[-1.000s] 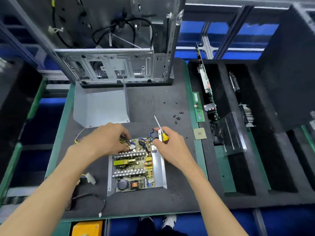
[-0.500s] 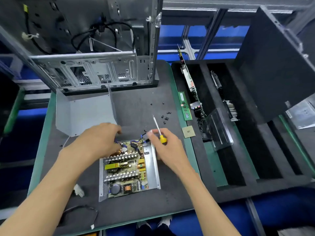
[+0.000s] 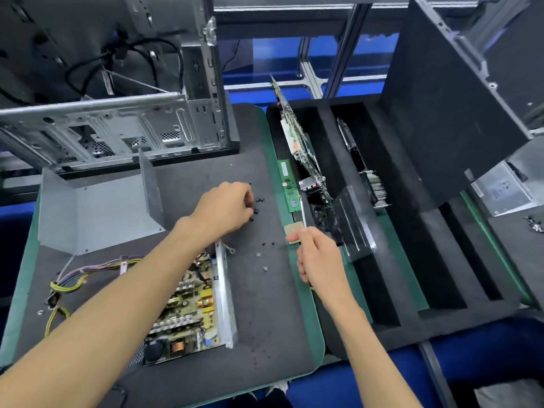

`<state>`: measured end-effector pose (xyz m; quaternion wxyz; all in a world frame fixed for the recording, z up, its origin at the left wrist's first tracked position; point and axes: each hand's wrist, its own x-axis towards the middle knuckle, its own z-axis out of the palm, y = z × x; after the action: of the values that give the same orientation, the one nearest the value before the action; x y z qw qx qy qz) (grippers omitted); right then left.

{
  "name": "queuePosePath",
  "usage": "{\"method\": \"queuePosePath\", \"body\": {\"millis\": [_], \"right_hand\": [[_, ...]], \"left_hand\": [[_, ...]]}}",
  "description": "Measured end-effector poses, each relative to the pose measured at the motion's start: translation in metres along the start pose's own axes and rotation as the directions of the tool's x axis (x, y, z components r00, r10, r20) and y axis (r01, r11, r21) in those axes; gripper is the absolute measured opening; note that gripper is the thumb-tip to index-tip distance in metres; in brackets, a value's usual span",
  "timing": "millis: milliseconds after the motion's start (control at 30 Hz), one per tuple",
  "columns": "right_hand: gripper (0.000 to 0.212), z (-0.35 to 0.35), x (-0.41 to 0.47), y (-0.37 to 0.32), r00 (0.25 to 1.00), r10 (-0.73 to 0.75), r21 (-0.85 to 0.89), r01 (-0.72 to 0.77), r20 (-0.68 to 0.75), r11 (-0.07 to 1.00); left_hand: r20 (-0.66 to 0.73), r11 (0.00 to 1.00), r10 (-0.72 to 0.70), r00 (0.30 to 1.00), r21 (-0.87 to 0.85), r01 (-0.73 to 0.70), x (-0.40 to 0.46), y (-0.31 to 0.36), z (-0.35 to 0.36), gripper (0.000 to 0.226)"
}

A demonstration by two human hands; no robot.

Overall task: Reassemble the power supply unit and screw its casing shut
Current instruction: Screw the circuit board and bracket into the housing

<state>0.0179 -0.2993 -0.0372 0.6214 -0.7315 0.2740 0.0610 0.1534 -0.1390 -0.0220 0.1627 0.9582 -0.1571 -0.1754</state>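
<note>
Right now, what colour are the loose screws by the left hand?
Black, clearest in the head view.

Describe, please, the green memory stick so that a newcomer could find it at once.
Start at the dark work mat in front of the open computer case. Follow the mat's green right border away from the person, past the right hand, to the narrow memory stick lying flat along that border. Unlike the small square chip just nearer, it is long, bright green, and carries a row of black chips.

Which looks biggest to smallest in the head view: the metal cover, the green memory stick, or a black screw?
1. Metal cover
2. Memory stick
3. Black screw
</note>
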Motion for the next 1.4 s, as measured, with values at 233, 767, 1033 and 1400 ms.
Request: {"method": "queuePosePath", "body": {"millis": [233,767,1033,1400], "right_hand": [[0.036,-0.005,0.013,0.004,1.000,-0.002,-0.011,0.002,0.000,1.000],[0.031,-0.005,0.037,0.001,0.997,-0.024,-0.025,0.026,0.078,0.999],[0.030,-0.010,0.030,-0.001,0.985,-0.074,-0.064,0.085,0.154,0.994],[0.029,0.011,0.001,-0.025,0.894,-0.307,-0.136,0.365,0.326,0.921]], "left_hand": [[-0.080,0.999,-0.007,0.997,-0.038,0.004,0.028,0.006,0.014,0.003],[-0.042,0.996,0.017,0.999,-0.083,-0.021,0.042,-0.003,0.012,0.009],[-0.146,0.671,-0.298,0.943,-0.735,0.098,0.015,-0.001,-0.024,0.011],[0.168,0.113,-0.193,0.967,-0.975,0.192,-0.068,0.012,-0.036,0.012]]}}
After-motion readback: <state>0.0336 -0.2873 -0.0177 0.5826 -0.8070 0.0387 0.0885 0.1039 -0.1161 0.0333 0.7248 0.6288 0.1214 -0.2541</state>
